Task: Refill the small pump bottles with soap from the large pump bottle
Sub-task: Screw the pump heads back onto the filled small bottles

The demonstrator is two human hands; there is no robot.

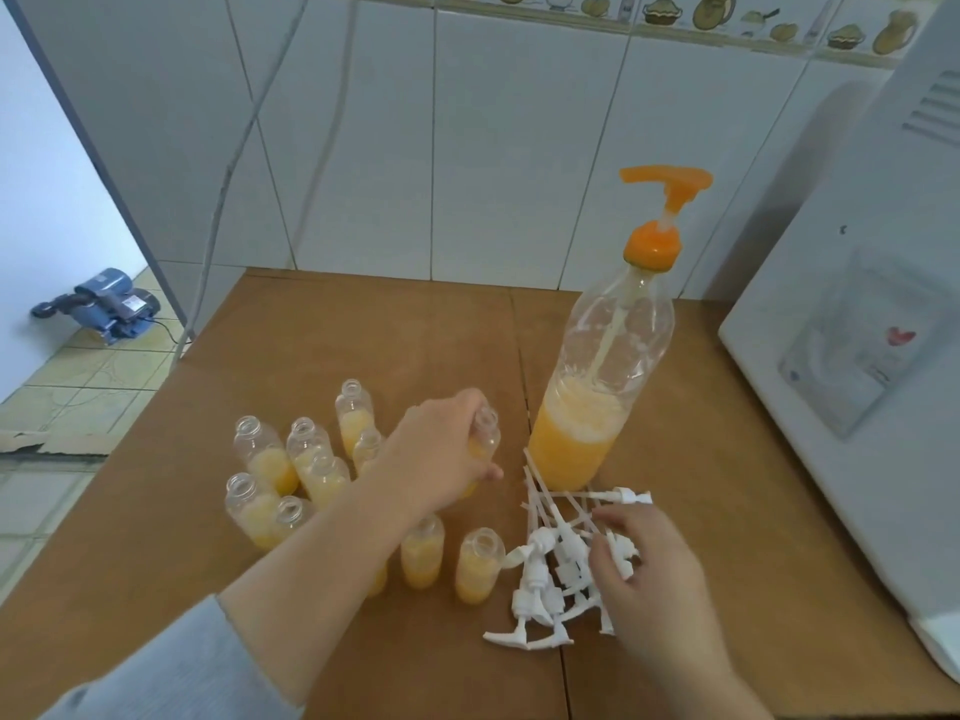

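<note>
A large clear bottle (597, 397) with an orange pump head stands on the brown table (363, 335), about a third full of orange soap. Just left of it my left hand (441, 454) grips a small open bottle (485, 433) with orange soap inside. Several more small uncapped bottles (270, 459) stand in a cluster at the left and below my left forearm, each partly filled. A pile of white pump tops (550, 569) with long dip tubes lies in front of the large bottle. My right hand (649, 574) rests on that pile, its fingers pinching one pump top.
A white appliance (857, 356) fills the right side, close to the table's edge. White tiled wall runs behind the table. Left of the table the floor drops away, with a blue motor pump (104, 306) on it and hanging cords (228, 163) along the wall.
</note>
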